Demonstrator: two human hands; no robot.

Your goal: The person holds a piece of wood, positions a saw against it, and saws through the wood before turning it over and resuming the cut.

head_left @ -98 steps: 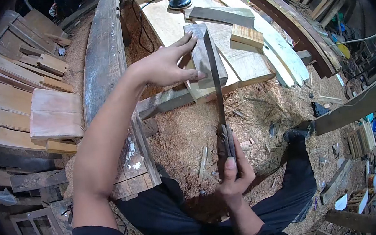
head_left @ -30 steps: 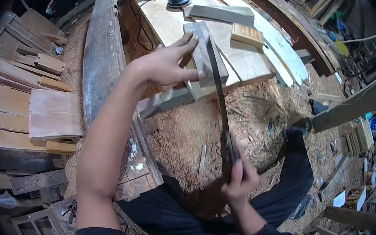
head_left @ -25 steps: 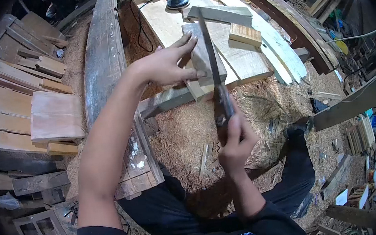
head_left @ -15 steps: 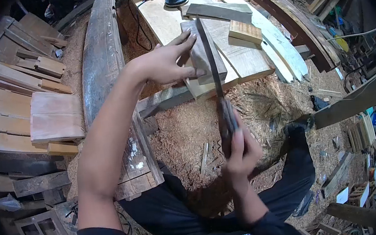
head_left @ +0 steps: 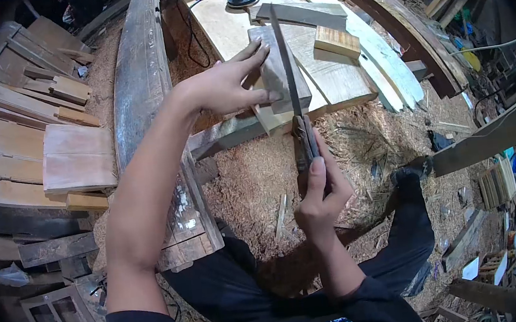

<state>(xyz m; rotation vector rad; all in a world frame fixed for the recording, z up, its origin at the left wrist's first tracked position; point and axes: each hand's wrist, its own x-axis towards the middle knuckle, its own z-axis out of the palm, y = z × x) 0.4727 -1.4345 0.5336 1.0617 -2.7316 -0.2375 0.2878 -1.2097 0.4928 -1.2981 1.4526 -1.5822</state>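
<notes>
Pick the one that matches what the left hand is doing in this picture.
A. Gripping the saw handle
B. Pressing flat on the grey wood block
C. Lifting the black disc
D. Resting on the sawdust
B: the left hand lies spread on the grey wood block, fingers against its side and top, while the right hand holds the saw by its handle.

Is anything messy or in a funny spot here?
Yes. Sawdust and wood scraps cover the ground. The grey block being sawed overhangs the pale board, held only by the left hand, while the right hand works the saw.
</notes>
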